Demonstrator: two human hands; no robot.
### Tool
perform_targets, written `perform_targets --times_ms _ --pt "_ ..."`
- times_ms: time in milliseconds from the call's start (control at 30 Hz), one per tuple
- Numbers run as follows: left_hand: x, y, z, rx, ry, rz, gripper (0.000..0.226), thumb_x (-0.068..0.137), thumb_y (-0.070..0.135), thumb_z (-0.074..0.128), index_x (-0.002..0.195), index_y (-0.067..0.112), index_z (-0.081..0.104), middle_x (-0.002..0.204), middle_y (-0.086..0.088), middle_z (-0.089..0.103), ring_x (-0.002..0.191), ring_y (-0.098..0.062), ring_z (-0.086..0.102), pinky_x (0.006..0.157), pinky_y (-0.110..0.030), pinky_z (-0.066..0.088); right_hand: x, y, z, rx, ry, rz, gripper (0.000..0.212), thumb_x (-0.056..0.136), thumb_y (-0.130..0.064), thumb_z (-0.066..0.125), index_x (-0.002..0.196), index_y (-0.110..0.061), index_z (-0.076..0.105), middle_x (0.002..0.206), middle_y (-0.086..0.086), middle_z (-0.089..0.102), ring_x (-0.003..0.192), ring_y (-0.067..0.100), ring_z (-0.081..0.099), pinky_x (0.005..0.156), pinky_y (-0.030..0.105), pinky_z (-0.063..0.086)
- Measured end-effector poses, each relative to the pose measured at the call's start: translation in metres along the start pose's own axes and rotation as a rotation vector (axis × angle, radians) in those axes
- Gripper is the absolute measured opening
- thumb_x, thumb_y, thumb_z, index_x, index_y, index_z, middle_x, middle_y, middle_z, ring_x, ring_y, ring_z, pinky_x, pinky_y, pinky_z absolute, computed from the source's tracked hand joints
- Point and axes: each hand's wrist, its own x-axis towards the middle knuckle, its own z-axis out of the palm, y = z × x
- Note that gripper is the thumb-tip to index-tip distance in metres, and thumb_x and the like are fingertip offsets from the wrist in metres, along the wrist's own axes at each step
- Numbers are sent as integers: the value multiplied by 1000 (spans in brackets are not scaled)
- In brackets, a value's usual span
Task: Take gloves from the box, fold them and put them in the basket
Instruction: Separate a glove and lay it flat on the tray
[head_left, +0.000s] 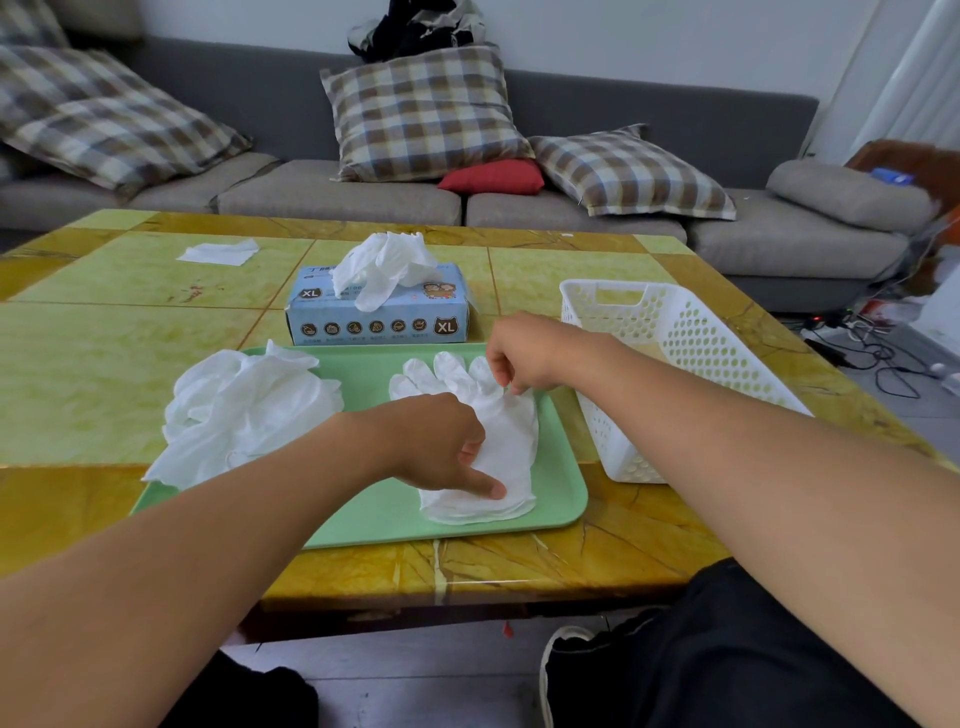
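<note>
bare forearms without sleeves, black trousers (737, 649), and a dark shoe with white sole (563, 670).

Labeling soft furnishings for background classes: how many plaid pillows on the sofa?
3. One plaid pillow lies at the left end, one stands upright in the middle, one leans right of the red cushion. Another may sit cut off at the top-left corner.
</note>
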Motion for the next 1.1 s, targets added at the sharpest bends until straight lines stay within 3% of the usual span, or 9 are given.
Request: perform_targets --times_ms 133,200,300,400,567,800,867,967,1100 --pt "-5 -2 -7 -98 -26 16 45 84 68 63 78 23 60 81 7 62 76 -11 55 67 -29 43 -5 0 -4 -23 -2 -18 31 78 3 77 102 -15 69 104 2 64 92 23 63 80 37 56" --pt "-12 -10 -17 -165 16 35 42 83 62 68 80 20 65 78 6 64 74 -9 56 69 -26 46 -16 -5 -19 35 -1 -55 31 75 -1 83 96 -19 68 98 0 65 86 20 63 75 36 56" --pt "-24 -24 -28 -224 64 70 30 80 50 79 72 24 69 66 12 63 64 -2 56 60 -12 41 -43 -22 -31 139 -268 -194 26 72 -12 89 86 -24 70 87 -5 70 73 7 63 62 21 48" --pt "-31 -28 -24 -289 -26 84 23 78 48 81 74 27 73 68 16 68 67 -1 62 66 -14 45 -64 -31 -23 232 -419 -267 25 73 -16 90 86 -28 72 93 -3 74 67 -3 61 60 11 46" --pt "-34 -23 -9 -309 -148 51 35 74 63 77 85 30 73 80 14 73 78 -5 68 78 -26 54 -76 -34 3 215 -345 -267 21 74 -33 89 86 -25 75 81 -14 70 68 -6 60 63 13 47" --pt "-42 -17 -18 -211 -180 -23 50 62 67 84 98 38 64 94 14 62 86 -5 60 74 -24 46 -77 -38 12 112 -270 -305 5 83 -16 74 83 -15 69 71 -10 62 66 7 56 62 23 46" --pt "-45 -21 -25 -210 -120 -48 67 53 70 86 105 42 56 99 16 53 89 -2 53 74 -25 42 -77 -32 0 250 -239 -296 5 85 -13 71 81 -15 69 69 -9 62 60 4 52 60 21 42" --pt "-49 -20 -32 -315 116 -32 84 48 67 86 119 38 51 110 20 52 99 0 53 83 -23 46 -78 -17 -25 755 -160 -222 14 90 -2 62 80 -11 67 65 -8 60 57 3 49 56 18 39" --pt "-46 -7 -41 -808 577 31 34 79 42 82 101 17 74 92 -6 73 77 -13 66 67 -33 50 -77 -8 -39 1340 -158 -217 6 81 -7 58 76 -10 57 67 -1 53 62 10 47 59 25 34"
